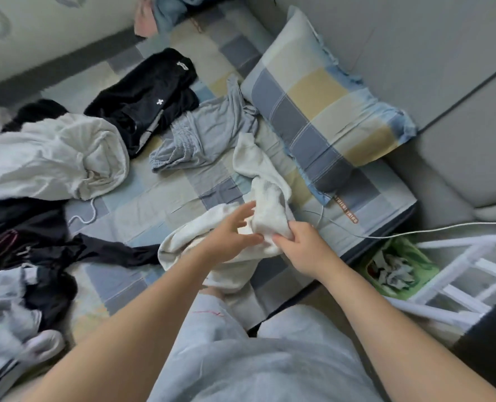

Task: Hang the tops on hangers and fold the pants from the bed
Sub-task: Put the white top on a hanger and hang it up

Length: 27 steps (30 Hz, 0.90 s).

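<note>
The cream garment [267, 181] lies bunched at the near edge of the bed [159, 198], beside the checked pillow [322, 111]. The right hand [296, 242] pinches a fold, likely to anchor it, while the left hand [232, 230], fingers spread and relaxed, reaches in, probably to find an opening

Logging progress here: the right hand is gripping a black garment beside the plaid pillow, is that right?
No. The garment that the right hand grips is white, not black. It is beside the plaid pillow, as the head view shows.
</note>
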{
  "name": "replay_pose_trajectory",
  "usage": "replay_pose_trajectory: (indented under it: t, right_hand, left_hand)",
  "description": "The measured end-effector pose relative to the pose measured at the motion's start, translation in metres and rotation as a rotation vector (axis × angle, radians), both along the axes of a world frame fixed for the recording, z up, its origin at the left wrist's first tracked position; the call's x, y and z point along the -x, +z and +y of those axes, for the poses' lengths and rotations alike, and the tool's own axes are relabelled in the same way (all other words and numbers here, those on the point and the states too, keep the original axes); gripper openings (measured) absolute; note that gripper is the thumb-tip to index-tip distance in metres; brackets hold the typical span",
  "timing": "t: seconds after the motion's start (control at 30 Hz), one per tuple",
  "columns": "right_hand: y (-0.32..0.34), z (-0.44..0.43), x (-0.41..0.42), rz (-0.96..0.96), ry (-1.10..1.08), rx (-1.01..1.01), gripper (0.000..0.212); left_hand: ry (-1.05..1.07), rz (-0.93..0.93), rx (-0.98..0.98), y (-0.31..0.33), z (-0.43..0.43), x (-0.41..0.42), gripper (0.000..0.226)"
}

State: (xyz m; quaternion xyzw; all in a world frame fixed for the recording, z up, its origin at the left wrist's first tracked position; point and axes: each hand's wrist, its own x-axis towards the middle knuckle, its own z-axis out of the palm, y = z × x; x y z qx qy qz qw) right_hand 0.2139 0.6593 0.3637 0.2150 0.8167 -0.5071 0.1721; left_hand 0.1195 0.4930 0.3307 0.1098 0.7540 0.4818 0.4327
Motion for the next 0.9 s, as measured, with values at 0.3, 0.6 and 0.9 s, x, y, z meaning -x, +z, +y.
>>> replay_pose_trajectory:
  t: [0.3,0.6,0.9]
  right_hand:
    - [0.158,-0.032,-0.009,0.197,0.229,-0.044,0.023]
    - [0.260,-0.112,-0.028,0.350,0.231,0.111,0.025]
    - [0.324,-0.206,-0.028,0.515,0.295,0.180,0.022]
  left_hand:
    - [-0.030,0.169,-0.117,0.141,-0.040,-0.007,0.112]
    - [-0.101,0.310,-0.118,0.242,-0.145,-0.018,0.044]
    - [-0.020,0.063,-0.463,0.286,-0.233,-0.061,0.053]
